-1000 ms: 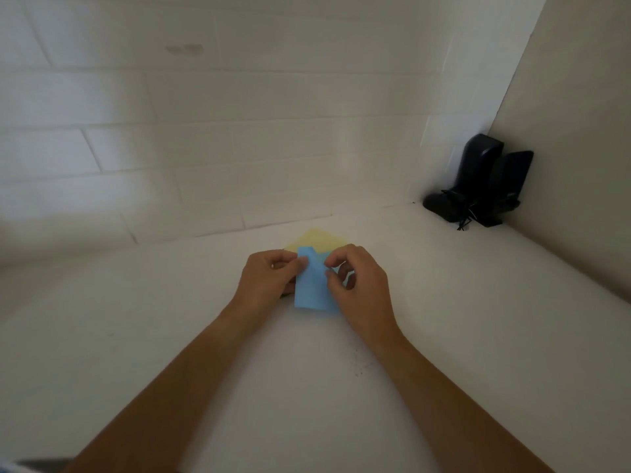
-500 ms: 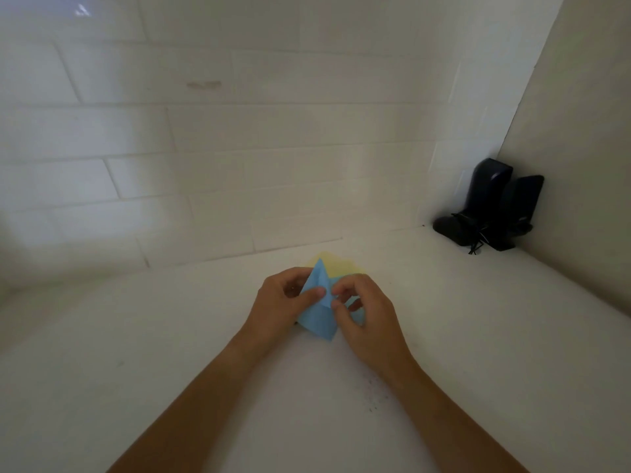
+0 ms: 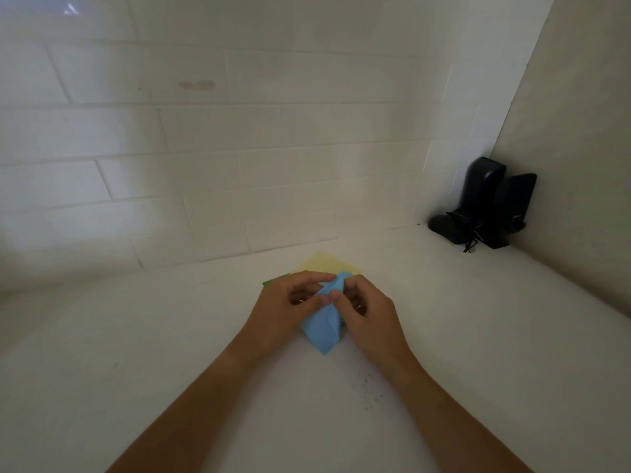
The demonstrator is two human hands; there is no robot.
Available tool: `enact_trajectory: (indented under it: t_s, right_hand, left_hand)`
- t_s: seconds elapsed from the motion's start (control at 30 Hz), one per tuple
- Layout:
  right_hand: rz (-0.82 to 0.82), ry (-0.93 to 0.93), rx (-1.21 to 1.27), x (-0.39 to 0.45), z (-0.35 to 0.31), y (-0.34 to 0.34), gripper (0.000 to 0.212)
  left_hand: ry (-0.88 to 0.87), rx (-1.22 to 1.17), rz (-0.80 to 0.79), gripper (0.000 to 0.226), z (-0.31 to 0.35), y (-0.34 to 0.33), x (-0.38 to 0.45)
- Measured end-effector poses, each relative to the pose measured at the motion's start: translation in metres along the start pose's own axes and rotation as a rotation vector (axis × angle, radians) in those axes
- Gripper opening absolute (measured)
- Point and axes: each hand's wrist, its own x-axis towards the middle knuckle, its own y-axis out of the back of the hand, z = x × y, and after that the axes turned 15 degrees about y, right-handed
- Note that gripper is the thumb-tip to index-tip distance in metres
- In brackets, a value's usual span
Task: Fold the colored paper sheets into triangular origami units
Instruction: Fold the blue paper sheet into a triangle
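Two black, upright plastic speakers with a tangle of thin black cord at their bases are standing in the far right corner of the white tabletop, backing against the white tiled wall and the plain side wall.

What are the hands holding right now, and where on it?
Both hands hold the blue paper: the left hand and right hand pinch its upper end, thumbs meeting at the middle, while its lower point hangs free.
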Motion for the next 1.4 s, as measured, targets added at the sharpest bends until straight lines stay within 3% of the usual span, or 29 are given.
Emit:
enact_trajectory:
  t_s: [0.33,0.63,0.77,1.4]
  right_hand:
    - [-0.007,-0.018,0.049,0.0009,0.002,0.0014,0.008]
    - [0.028,-0.041,0.056,0.002,-0.002,0.0015,0.044]
    - [0.027,-0.046,0.069,0.0027,-0.0007,0.0031,0.036]
    - [0.031,-0.059,0.052,0.0032,0.0026,0.0047,0.036]
  left_hand:
    - [-0.009,0.027,-0.019,0.031,-0.0042,0.002,0.0012]
    - [-0.039,0.05,-0.038,0.037,-0.002,0.0004,-0.0014]
    - [-0.039,0.048,-0.041,0.034,-0.0029,0.0013,-0.002]
    - [-0.071,0.062,-0.071,0.038,-0.0017,0.003,-0.0022]
